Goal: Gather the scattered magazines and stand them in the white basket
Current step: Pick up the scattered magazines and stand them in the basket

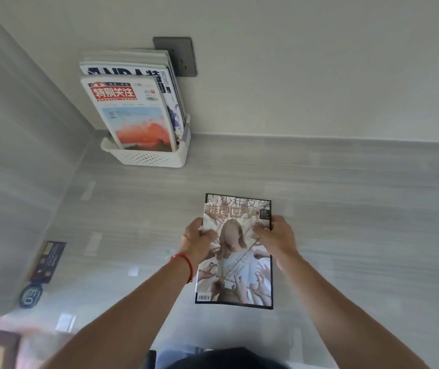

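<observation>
Soft, even daylight is filling the scene, casting hardly any shadows. Pale patches of glare are showing on the glossy floor [346,209] at lower left. The wide lens is bending the edges, and the corners are blurring.

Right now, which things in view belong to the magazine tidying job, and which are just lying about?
Part of the job:
- magazine held by left hand and right hand
- white basket
- magazines already standing in the basket

Just lying about:
- grey wall plate
- dark card on the floor
- round dark badge beside it
</observation>
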`<action>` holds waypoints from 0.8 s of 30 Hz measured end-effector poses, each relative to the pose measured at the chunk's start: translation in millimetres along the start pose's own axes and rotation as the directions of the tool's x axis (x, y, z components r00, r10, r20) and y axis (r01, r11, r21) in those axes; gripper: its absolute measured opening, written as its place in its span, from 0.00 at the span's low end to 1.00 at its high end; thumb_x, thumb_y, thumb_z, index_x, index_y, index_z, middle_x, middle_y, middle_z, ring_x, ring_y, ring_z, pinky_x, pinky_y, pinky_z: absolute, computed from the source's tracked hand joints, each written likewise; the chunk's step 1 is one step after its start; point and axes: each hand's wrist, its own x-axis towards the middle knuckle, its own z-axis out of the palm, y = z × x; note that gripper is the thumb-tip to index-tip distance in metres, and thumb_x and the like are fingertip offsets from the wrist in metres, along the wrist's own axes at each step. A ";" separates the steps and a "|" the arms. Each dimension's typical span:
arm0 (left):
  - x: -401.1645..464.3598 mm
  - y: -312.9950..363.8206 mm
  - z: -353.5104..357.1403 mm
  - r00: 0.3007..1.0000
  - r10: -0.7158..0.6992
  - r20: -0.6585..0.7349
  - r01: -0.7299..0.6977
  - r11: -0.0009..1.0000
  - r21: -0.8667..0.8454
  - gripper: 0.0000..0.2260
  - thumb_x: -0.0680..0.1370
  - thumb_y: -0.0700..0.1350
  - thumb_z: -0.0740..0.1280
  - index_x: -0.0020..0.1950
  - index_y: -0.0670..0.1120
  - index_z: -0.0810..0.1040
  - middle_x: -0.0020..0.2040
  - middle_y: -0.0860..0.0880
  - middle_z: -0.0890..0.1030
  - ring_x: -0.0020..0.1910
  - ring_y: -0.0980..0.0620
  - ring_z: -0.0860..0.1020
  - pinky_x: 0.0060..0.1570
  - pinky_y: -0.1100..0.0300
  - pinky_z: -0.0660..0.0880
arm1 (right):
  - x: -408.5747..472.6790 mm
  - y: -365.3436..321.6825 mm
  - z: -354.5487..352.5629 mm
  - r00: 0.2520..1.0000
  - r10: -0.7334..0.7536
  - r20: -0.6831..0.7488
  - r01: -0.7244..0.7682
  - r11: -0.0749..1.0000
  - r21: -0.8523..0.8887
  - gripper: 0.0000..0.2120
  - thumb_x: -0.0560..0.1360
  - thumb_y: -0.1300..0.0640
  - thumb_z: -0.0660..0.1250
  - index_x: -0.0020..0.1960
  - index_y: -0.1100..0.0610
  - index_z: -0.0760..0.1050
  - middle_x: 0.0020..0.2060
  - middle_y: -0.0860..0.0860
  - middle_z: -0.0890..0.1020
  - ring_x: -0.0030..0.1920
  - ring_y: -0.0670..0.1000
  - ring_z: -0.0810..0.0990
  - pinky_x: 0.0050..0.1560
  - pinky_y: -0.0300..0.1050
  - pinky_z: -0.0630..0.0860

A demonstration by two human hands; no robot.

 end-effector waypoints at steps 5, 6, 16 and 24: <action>28.4 25.1 -85.6 0.978 0.203 0.048 -0.200 0.979 -0.049 0.08 0.80 0.36 0.66 0.44 0.47 0.77 0.39 0.46 0.83 0.39 0.50 0.79 0.39 0.51 0.82 | -0.9 -41.8 35.5 0.980 0.043 0.196 -0.042 0.999 -0.006 0.12 0.77 0.46 0.69 0.48 0.54 0.81 0.26 0.45 0.75 0.34 0.49 0.74 0.39 0.44 0.70; 36.0 30.4 -103.8 0.974 0.220 0.053 -0.216 0.974 -0.071 0.09 0.80 0.36 0.66 0.44 0.49 0.78 0.39 0.47 0.83 0.39 0.51 0.79 0.36 0.56 0.81 | -3.1 -49.7 44.4 0.974 0.036 0.223 -0.037 0.999 0.000 0.10 0.77 0.48 0.69 0.49 0.55 0.81 0.28 0.46 0.75 0.35 0.50 0.73 0.40 0.44 0.71; 98.4 131.5 -260.9 0.799 0.598 -0.066 -0.588 0.800 0.119 0.02 0.78 0.41 0.71 0.50 0.45 0.81 0.46 0.48 0.88 0.49 0.47 0.86 0.52 0.48 0.82 | -10.5 -219.2 121.1 0.871 -0.491 -0.033 0.483 0.866 -0.130 0.12 0.72 0.56 0.74 0.32 0.51 0.76 0.27 0.44 0.81 0.28 0.40 0.77 0.32 0.39 0.75; 113.6 200.9 -309.4 0.612 0.758 -0.224 -0.726 0.652 0.221 0.07 0.77 0.44 0.69 0.45 0.58 0.77 0.39 0.65 0.85 0.45 0.61 0.85 0.47 0.63 0.81 | 8.4 -318.4 155.5 0.804 -0.571 -0.167 0.572 0.819 -0.046 0.06 0.76 0.57 0.66 0.44 0.55 0.82 0.39 0.50 0.87 0.43 0.54 0.87 0.50 0.56 0.84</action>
